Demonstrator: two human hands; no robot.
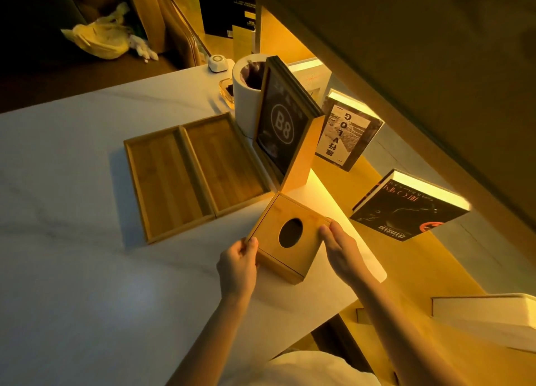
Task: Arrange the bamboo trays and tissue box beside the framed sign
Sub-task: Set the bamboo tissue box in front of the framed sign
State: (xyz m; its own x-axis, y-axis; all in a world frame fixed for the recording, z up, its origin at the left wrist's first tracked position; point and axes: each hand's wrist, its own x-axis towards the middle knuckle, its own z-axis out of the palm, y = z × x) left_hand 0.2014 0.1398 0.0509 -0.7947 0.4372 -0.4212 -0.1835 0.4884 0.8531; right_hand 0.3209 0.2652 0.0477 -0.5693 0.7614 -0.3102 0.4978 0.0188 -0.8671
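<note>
Tissue box [287, 237] at lower centre was gripped at opposite sides by left hand [237, 266] and right hand [340, 247]; bamboo trays [191, 173] were laid side by side, left of the framed sign [282, 124].

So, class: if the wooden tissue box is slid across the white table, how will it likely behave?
The tissue box looks rigid, so it should not flex. Its flat base on the smooth table should slide, not roll. It sits low and wide, so tipping seems unlikely. No tissue shows in the oval hole, so it is probably light.

White table [72, 240] (marbled) carries trays [191, 176], tissue box [285, 234], framed sign [285, 130].
</note>
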